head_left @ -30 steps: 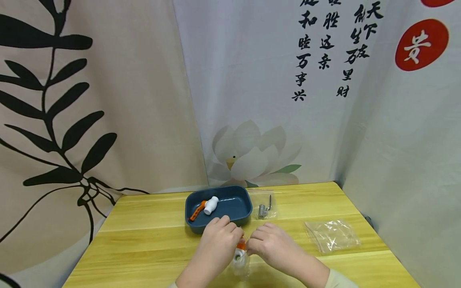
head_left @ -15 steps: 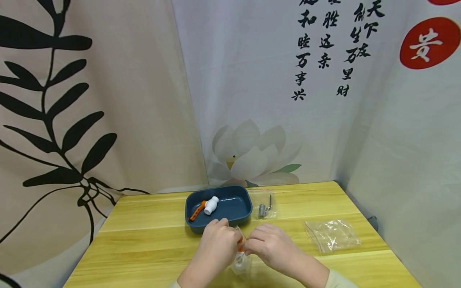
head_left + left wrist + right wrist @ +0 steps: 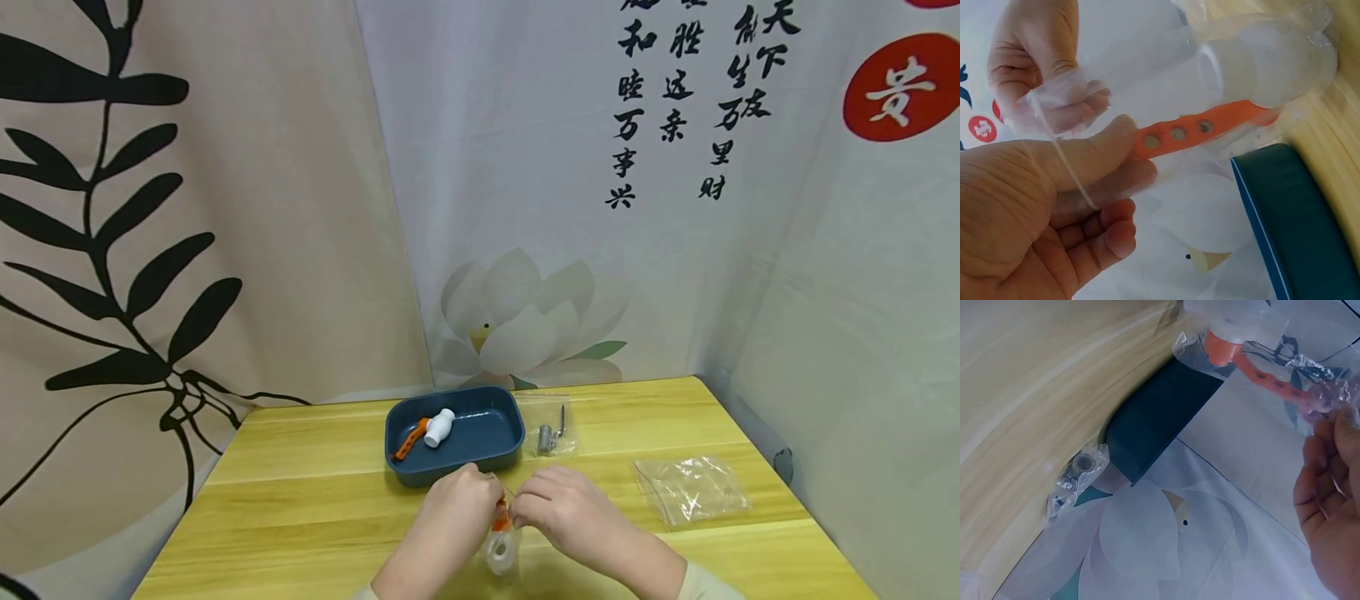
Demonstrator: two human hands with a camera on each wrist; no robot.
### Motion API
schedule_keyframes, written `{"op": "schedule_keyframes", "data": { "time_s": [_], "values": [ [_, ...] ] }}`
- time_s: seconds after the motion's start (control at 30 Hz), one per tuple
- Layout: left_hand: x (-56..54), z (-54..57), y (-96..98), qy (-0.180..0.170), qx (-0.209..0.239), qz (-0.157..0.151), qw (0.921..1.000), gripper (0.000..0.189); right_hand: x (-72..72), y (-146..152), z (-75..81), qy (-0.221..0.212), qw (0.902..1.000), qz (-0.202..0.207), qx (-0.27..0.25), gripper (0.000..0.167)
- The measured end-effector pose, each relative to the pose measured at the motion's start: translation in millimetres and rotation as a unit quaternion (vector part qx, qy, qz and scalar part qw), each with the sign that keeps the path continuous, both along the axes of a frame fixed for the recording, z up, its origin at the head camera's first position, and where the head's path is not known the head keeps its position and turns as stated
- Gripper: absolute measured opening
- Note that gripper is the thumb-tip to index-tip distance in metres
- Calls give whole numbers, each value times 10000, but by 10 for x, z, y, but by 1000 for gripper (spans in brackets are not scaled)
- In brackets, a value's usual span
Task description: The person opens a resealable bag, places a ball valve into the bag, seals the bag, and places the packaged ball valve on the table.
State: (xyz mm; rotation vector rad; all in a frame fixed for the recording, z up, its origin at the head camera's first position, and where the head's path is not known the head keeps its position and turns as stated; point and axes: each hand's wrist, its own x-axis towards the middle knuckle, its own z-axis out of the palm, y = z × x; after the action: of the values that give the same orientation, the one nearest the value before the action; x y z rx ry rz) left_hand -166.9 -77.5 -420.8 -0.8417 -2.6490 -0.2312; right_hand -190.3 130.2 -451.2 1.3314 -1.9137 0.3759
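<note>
The clear bag [image 3: 1147, 69] hangs between the two hands, in front of the blue tray [image 3: 465, 471] and close over the tabletop [image 3: 315, 500]; whether its lower end touches the wood, I cannot tell. Inside it sit an orange handle [image 3: 1210, 128] with a row of holes and a white fitting [image 3: 1272, 69], which lies at the end away from the hands. The left hand [image 3: 1041, 200] pinches the bag by the near end of the handle, thumb on one side, fingers on the other. The bag's edge line shows across that thumb, so the thumb may be inside the film, though I cannot be sure. The right hand [image 3: 566, 508] pinches the film near the bag's edge, fingers curled.

The film looks thin, soft and slippery; it should crease easily and could tear under a hard pull, so a flat pinch at the edge seems best. The handle and fitting look like stiff, light plastic, unlikely to break. The smooth, round fitting probably carries most of the weight and may slide or swing inside the film. The slim handle, with its holes, seems the surest place to hold, with the fitting's wider body as a second hold.
</note>
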Motion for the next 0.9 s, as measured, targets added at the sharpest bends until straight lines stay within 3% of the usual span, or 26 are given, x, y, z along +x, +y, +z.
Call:
{"op": "schedule_keyframes", "data": {
  "time_s": [0.17, 0.37, 0.6, 0.73, 0.9],
  "values": [
    [12, 46, 4, -308, 192, -23, 9993, 16, -13, 26, -5, -47, 9998, -145, 96, 16],
    [19, 71, -75, -1013, 511, -404, 9927, 12, -26, 55, -15, -17, 9997, -184, 172, 13],
    [46, 133, -216, -1541, 313, -778, 9845, 33, -15, 80, -12, -169, 9989, -311, 307, 17],
    [21, 158, -281, -1641, -78, -935, 9820, 33, -12, 85, -5, -226, 9986, -334, 357, 19],
    [-11, 120, -307, -1257, -242, -1227, 9841, 12, -3, 78, 2, -215, 9986, -314, 361, 21]
  ]
}}
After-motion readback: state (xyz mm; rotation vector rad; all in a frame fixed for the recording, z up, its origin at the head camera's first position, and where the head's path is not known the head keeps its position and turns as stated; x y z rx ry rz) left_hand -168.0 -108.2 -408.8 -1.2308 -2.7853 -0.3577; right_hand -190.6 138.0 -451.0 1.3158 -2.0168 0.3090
